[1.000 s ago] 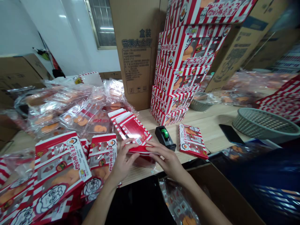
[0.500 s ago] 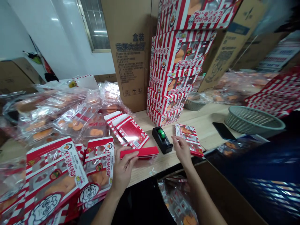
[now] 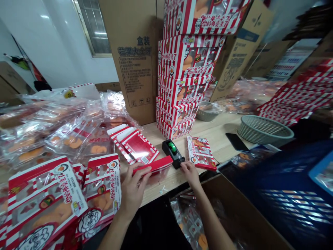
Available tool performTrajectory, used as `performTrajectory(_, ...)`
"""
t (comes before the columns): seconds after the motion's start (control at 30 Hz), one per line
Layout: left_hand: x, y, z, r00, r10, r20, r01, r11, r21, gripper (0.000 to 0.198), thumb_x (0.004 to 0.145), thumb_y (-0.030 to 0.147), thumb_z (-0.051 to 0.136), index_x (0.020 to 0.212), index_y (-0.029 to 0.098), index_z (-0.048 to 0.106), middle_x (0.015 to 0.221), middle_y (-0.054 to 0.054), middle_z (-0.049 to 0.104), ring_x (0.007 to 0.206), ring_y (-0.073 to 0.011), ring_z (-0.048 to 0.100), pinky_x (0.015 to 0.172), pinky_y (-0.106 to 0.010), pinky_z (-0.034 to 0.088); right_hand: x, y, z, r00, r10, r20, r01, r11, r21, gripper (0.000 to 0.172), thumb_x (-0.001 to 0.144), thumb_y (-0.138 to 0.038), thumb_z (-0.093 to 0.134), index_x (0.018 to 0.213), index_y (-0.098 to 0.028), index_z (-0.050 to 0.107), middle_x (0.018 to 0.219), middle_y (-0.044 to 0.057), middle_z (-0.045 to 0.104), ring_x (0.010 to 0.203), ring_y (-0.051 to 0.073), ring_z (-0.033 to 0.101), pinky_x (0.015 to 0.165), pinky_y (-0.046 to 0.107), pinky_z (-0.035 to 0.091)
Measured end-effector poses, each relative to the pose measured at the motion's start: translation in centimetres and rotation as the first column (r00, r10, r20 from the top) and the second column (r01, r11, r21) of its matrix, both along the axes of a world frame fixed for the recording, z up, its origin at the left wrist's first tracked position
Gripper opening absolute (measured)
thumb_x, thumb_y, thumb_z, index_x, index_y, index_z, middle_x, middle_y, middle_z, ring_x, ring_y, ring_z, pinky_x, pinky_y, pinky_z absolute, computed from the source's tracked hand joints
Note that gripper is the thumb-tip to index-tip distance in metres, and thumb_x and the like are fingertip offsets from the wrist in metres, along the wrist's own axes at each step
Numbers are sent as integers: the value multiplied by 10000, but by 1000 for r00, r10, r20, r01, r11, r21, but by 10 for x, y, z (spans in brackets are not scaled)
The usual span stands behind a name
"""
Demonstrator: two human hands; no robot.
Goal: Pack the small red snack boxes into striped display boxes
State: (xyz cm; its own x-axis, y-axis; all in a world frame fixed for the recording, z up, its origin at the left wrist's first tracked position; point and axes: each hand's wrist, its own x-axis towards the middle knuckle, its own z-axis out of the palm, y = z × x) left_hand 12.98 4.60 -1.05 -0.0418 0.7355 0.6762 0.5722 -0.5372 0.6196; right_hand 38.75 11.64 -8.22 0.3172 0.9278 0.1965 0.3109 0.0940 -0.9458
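Observation:
My left hand (image 3: 134, 187) grips the near end of a flat red box (image 3: 156, 165) that lies on the wooden table (image 3: 221, 139). Just right of the box stands a black tape dispenser (image 3: 173, 152) with a green roll. My right hand (image 3: 189, 172) reaches to the dispenser's front end, fingers pinched at its cutter; what they hold is too small to see. A red-and-white striped snack box (image 3: 201, 152) lies flat right of the dispenser.
Folded red cartons (image 3: 135, 146) and bagged orange snacks (image 3: 65, 139) cover the table's left. Filled striped boxes (image 3: 52, 205) lie at the near left. A tall stack of striped boxes (image 3: 182, 80) stands behind, with a brown carton (image 3: 132, 55). A grey basket (image 3: 262, 130), a phone (image 3: 236, 141), an open carton (image 3: 234, 215) below.
My right hand left the red box, went toward the flat striped box, then came to the tape dispenser's front. My left hand kept hold of the red box. The view shifted right.

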Motion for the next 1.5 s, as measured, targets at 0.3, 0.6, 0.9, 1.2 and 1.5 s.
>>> performTrajectory(0.3, 3, 2, 7, 1000, 4, -18, -2, 996, 89, 143, 826, 168, 536, 950, 209, 596, 970, -23, 542, 912, -129, 554, 817, -270, 462, -32, -50, 35, 990, -63, -122, 64, 998, -2, 391, 729, -532, 551, 717, -144, 600, 547, 5, 524, 414, 106, 424, 390, 231, 355)
performTrajectory(0.6, 1, -1, 15, 997, -62, -51, 63, 998, 13, 140, 844, 195, 508, 969, 211, 570, 942, -30, 551, 916, -147, 542, 806, -290, 462, -144, -80, 115, 832, 210, -514, -144, 976, 165, 829, 764, -272, 608, 1397, -192, 77, 521, -81, 540, 395, 74, 424, 378, 157, 351)
performTrajectory(0.9, -15, 6, 33, 881, -253, -399, 210, 966, -149, 402, 888, 194, 374, 1274, 289, 435, 1032, -76, 519, 951, -200, 500, 803, -357, 445, -123, -62, 83, 918, 189, -348, -167, 982, 92, 725, 744, -324, 628, 1342, -155, 256, 463, -97, 467, 396, 104, 439, 400, 195, 372)
performTrajectory(1.2, -18, 32, 52, 849, -504, -156, 410, 817, -405, 371, 855, 344, 463, 1214, 251, 450, 1212, -53, 517, 1117, -170, 481, 935, -294, 388, -17, -86, 117, 905, 421, 57, -423, 906, 20, 245, 681, -283, 684, 897, -204, 599, 902, 42, 613, 814, 189, 598, 680, 250, 492)
performTrajectory(1.5, -36, 175, 18, 762, 260, -593, -585, 670, -457, 719, 711, 494, 588, 1190, -23, 442, 1260, -323, 399, 1230, -421, 295, 989, -541, 159, 120, -40, 69, 887, -267, 376, 120, 920, 372, 318, 701, -355, 520, 965, -177, 527, 1017, 121, 578, 943, 252, 579, 838, 409, 471)
